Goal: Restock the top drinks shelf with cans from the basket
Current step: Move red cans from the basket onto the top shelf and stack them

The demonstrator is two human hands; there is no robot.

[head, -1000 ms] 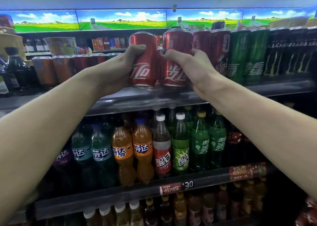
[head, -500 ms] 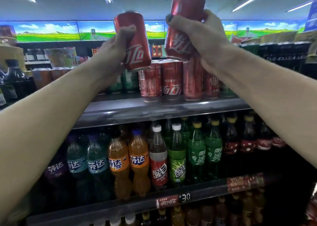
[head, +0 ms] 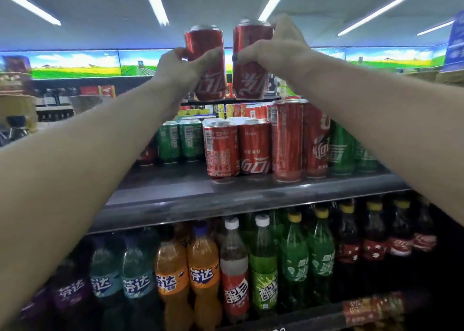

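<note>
I see both arms raised: left hand (head: 179, 67) grips red can (head: 207, 62), right hand (head: 281, 49) grips second red can (head: 248, 77), side by side above top shelf (head: 226, 195).

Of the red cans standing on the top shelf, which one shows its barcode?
The short red can at the left end of the red row; its neighbours show logos or plain text.

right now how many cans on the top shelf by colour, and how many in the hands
Red cans held: 2, one in the left hand, one in the right hand
Red cans on the shelf, front row: 4
Green cans on the shelf, clearly visible: 4
Total: 10
</note>
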